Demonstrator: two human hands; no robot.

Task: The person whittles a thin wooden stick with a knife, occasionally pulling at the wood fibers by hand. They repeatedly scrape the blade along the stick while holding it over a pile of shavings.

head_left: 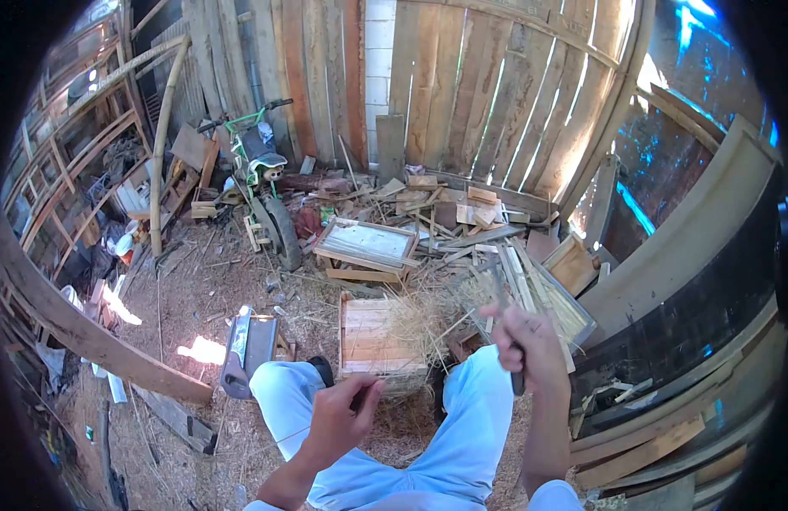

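Wood-coloured thin stick being pinched in closed left hand over the knees; right hand clenching a dark handle, raised just beside straw heap and wooden crate. Seemingly shaving mid-stroke; next needing the tool kept clear of the holding hand.

Slatted wooden crate directly ahead; grey metal box just left; green-framed minibike behind-left; scrap-wood pile behind, against plank wall.

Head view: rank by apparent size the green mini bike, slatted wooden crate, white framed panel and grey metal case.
1. green mini bike
2. slatted wooden crate, though it is nearer the camera
3. white framed panel and grey metal case: look alike, not ranked; the case lies nearer.
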